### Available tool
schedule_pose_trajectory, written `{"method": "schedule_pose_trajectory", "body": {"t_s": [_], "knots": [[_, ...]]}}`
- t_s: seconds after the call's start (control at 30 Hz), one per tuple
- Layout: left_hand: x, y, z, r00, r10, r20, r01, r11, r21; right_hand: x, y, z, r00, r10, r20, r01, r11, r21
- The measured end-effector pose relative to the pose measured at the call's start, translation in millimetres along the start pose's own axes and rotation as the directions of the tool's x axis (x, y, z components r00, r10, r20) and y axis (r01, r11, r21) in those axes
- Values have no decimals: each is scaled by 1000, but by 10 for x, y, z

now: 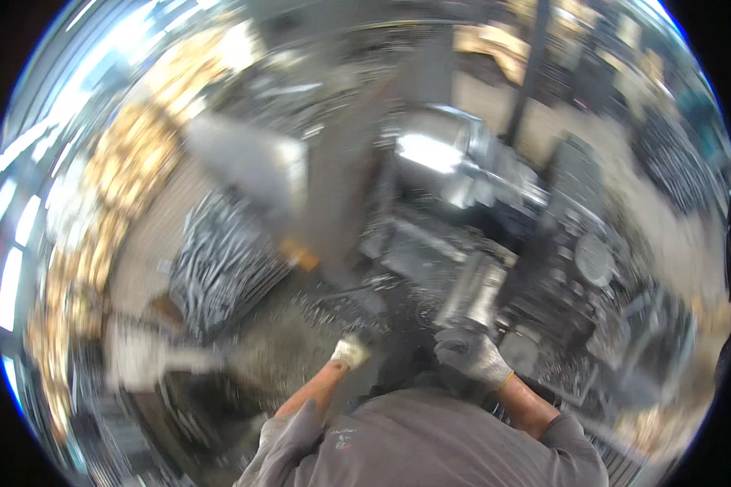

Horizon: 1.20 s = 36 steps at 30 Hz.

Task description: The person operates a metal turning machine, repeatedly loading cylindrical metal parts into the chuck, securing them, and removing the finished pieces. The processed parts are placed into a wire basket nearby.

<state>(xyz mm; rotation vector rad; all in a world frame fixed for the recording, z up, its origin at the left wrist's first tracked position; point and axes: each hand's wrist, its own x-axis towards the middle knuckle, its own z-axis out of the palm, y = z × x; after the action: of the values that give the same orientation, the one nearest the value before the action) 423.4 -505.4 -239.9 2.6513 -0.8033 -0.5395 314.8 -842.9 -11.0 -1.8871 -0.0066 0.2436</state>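
Observation:
My left hand (352, 351), in a pale work glove with darkened fingertips, hangs in front of my body at the middle. Motion smears its fingers, so I cannot make out whether they hold anything. To the right, my right hand (473, 357) wears a similar glove, dark grey over the fingers. It is at the near end of a pale metal bar or slide (485, 296) on a machine (455, 235); whether it touches that part is unclear. The right fingers are blurred too. Beyond the left hand lie scattered dark bits (341, 308), too blurred to name.
A heap of grey metal rods or strips (223, 264) sits left of centre, with a tall grey panel (345, 170) behind it. A shiny rounded housing (434, 150) tops the machine. Another rod bundle (674, 162) is at far right; yellowish stacks (134, 154) line the left.

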Motion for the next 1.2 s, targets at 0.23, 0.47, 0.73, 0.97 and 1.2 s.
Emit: {"method": "schedule_pose_trajectory", "body": {"t_s": [0.23,0.47,0.73,0.97,1.2], "knots": [[-4758,-990,1898,98,-956,278,994,106,11,745,-351,1164,893,34,449,77,971,-227],[-6564,274,2704,-407,-849,338,713,-526,-463,551,-1155,3695,478,-142,867,549,819,-169],[-5962,2033,4683,-511,-606,609,262,-785,-561,-625,-1948,5800,-142,-3,990,816,566,119],[-5442,3039,4655,-520,-535,666,174,-829,-531,-1132,-2321,7080,-430,21,902,802,467,372],[-5789,3142,4367,-391,286,875,-915,-12,-404,-1695,-3050,8187,-732,-80,677,549,519,655]]}}
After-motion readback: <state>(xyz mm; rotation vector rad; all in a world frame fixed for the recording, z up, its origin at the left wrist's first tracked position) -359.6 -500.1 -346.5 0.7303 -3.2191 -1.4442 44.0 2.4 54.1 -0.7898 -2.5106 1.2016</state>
